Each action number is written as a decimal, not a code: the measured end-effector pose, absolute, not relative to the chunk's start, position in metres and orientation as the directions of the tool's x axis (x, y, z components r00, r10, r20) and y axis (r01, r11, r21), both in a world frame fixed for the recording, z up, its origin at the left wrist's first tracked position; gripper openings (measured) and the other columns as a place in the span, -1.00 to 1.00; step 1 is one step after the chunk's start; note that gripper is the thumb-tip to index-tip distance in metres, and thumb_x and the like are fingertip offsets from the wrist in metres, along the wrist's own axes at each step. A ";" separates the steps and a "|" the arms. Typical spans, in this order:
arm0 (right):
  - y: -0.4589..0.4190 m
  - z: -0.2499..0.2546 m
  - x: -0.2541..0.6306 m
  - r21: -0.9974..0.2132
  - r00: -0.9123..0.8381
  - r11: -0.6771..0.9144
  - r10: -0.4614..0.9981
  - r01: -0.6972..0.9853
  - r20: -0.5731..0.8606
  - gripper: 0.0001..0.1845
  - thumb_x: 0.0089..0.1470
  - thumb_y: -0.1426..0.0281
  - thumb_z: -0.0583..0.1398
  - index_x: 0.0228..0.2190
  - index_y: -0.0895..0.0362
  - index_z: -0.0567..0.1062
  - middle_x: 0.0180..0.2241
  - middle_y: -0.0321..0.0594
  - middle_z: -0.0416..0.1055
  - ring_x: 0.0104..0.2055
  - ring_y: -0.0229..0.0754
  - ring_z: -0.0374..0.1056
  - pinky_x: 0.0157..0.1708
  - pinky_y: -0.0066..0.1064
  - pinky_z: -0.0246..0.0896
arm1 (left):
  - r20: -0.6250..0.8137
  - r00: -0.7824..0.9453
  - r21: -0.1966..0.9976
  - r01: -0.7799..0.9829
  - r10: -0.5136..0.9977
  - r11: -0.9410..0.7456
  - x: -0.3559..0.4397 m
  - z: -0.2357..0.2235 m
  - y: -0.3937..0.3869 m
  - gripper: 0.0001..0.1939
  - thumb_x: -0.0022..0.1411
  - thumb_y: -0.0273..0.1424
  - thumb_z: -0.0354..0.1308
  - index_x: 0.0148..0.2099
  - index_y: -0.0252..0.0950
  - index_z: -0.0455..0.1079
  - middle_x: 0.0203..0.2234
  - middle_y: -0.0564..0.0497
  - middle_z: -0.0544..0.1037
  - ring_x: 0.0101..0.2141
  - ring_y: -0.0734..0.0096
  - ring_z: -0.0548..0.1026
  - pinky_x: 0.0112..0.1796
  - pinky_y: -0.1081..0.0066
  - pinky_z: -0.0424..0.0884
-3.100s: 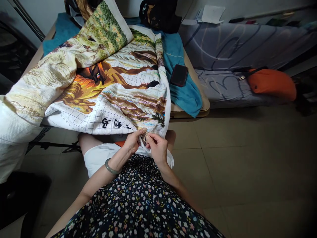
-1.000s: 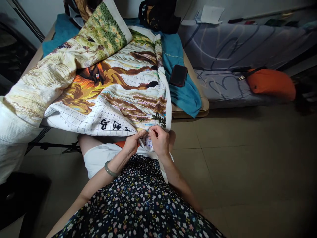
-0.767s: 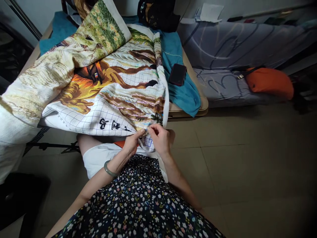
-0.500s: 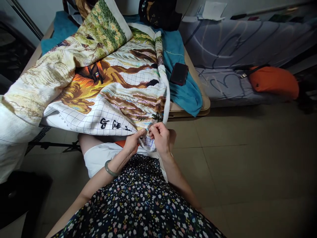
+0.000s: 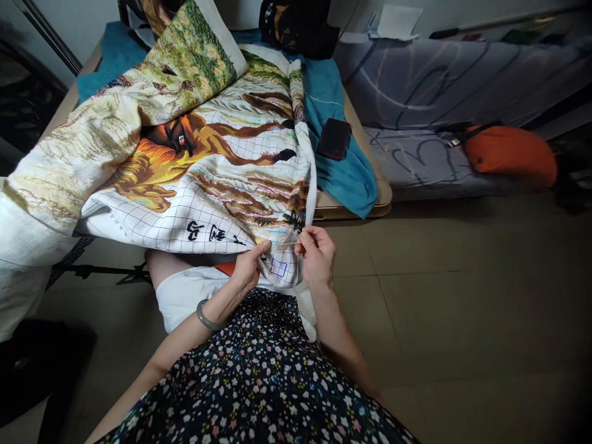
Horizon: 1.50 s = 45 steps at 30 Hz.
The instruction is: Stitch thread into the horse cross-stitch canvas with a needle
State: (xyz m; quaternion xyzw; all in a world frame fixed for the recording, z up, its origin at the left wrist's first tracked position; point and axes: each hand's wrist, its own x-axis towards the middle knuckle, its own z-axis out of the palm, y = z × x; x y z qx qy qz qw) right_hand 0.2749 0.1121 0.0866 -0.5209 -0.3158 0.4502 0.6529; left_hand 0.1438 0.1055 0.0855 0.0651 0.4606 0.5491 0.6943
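A large cross-stitch cloth (image 5: 194, 166) with brown, orange and green stitched pictures on a blue grid spreads over the table and down to my lap. My left hand (image 5: 248, 269), a green bangle on its wrist, pinches the cloth's near edge. My right hand (image 5: 317, 254) is closed in a pinch on a thin needle (image 5: 290, 243) with thread, drawn out to the right of the cloth edge, a short gap from the left hand.
A dark phone (image 5: 333, 138) lies on a teal cloth (image 5: 342, 172) on the table's right side. A black bag (image 5: 296, 24) sits at the back. A grey-covered bed (image 5: 444, 92) with an orange bag (image 5: 509, 154) stands to the right. Tiled floor lies beyond.
My right hand has moved to the right away from the left hand, drawing the needle and thread out of the cloth edge. The left hand has kept its hold.
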 end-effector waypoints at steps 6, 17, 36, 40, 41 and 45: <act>0.095 0.090 0.279 -0.999 0.250 0.008 0.968 -0.049 -0.005 -0.80 0.02 0.27 0.28 -0.37 0.15 0.51 -0.63 -0.41 0.29 -0.63 -0.39 0.17 -0.63 -0.54 0.09 | -0.539 -0.050 0.601 -0.722 0.841 0.343 0.145 0.084 0.106 -0.54 -0.36 -0.39 0.53 -0.32 -0.36 0.52 -0.44 -0.04 0.61 -0.16 0.16 0.56 0.00 0.22 0.38; 0.085 0.094 0.271 -0.978 0.070 -0.020 0.998 0.206 -0.005 -0.76 0.01 0.28 0.26 -0.37 0.19 0.63 -0.49 -0.21 0.51 -0.47 -0.25 0.35 -0.55 -0.48 0.20 | -0.526 -0.053 0.601 -0.729 0.849 0.327 0.144 0.086 0.106 -0.52 -0.41 -0.42 0.54 -0.33 -0.34 0.51 -0.51 0.02 0.59 -0.23 0.24 0.56 -0.06 0.28 0.41; 0.086 0.101 0.255 -0.953 0.125 -0.056 0.992 0.298 -0.019 -0.82 0.01 0.30 0.21 -0.48 0.16 0.53 -0.59 -0.25 0.46 -0.61 -0.26 0.34 -0.60 -0.48 0.23 | -0.573 -0.011 0.617 -0.664 0.819 0.422 0.142 0.085 0.106 -0.61 -0.38 -0.33 0.53 -0.49 -0.36 0.45 -0.59 0.05 0.50 -0.51 0.46 0.43 -0.41 0.42 0.33; 0.082 0.096 0.247 -0.977 0.153 -0.145 0.981 0.158 -0.121 -0.81 -0.02 0.27 0.23 -0.48 0.15 0.46 -0.60 -0.31 0.40 -0.63 -0.30 0.31 -0.61 -0.50 0.24 | -0.565 -0.027 0.657 -0.620 0.825 0.430 0.140 0.083 0.110 -0.63 -0.38 -0.34 0.51 -0.53 -0.37 0.42 -0.63 0.07 0.45 -0.59 0.52 0.35 -0.49 0.43 0.25; 0.081 0.095 0.246 -0.978 0.160 -0.147 0.979 0.147 -0.123 -0.82 -0.04 0.27 0.24 -0.49 0.15 0.46 -0.60 -0.31 0.41 -0.62 -0.30 0.32 -0.60 -0.50 0.26 | -0.561 -0.040 0.665 -0.617 0.827 0.421 0.140 0.084 0.111 -0.63 -0.39 -0.35 0.51 -0.54 -0.37 0.42 -0.63 0.08 0.44 -0.58 0.52 0.35 -0.48 0.43 0.25; 0.080 0.092 0.244 -0.982 0.169 -0.129 0.980 0.139 -0.105 -0.84 -0.05 0.30 0.24 -0.51 0.14 0.46 -0.61 -0.31 0.40 -0.60 -0.29 0.32 -0.58 -0.49 0.30 | -0.541 -0.079 0.683 -0.623 0.837 0.382 0.142 0.086 0.114 -0.64 -0.41 -0.38 0.50 -0.53 -0.36 0.42 -0.60 0.06 0.46 -0.54 0.51 0.36 -0.43 0.42 0.28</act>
